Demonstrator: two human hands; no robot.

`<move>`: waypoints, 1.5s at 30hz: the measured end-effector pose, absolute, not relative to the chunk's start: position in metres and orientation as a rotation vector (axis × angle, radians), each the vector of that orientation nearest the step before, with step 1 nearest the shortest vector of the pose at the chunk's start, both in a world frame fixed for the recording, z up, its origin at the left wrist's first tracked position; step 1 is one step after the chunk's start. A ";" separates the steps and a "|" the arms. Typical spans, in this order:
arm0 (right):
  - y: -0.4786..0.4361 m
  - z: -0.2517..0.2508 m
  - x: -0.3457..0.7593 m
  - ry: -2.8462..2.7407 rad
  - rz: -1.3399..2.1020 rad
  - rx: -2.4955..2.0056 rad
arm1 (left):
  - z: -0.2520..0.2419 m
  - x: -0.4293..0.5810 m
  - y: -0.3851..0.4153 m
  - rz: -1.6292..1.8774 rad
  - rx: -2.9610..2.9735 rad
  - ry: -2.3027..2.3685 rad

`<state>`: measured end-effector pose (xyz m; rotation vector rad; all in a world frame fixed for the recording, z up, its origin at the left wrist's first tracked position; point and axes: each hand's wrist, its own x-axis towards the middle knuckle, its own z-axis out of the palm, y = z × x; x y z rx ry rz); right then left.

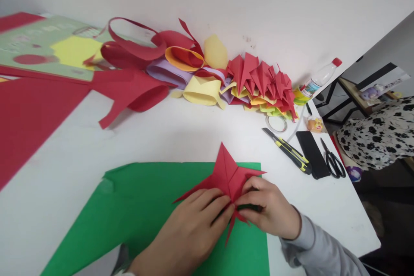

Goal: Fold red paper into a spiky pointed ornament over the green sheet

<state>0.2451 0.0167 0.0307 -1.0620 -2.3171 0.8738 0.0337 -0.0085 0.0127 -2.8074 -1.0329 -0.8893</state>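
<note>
A red folded paper shape (226,171) with pointed flaps lies on a green paper sheet (142,211) on the white table (181,133). My left hand (187,233) rests on its lower left part, fingers stretched flat and pressing the paper down. My right hand (268,207) pinches the shape's lower right edge with curled fingers. Both hands meet at the fold near the shape's middle.
Along the wall lie curled red, yellow and purple paper strips (155,64) and a row of folded red shapes (261,79). A utility knife (287,151), a black case (312,154), scissors (333,159), a tape roll (277,123) and a bottle (320,76) sit at the right. A large red sheet (29,116) lies left.
</note>
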 end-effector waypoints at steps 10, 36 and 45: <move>0.011 0.035 0.243 -2.443 0.667 -0.950 | 0.022 0.031 -0.004 -0.998 -2.856 -1.043; 0.008 0.039 0.243 -2.423 0.620 -0.990 | 0.006 0.034 -0.023 -0.898 -2.844 -1.154; 0.011 0.038 0.247 -2.331 0.639 -1.028 | 0.006 0.021 -0.026 -1.232 -2.829 -0.962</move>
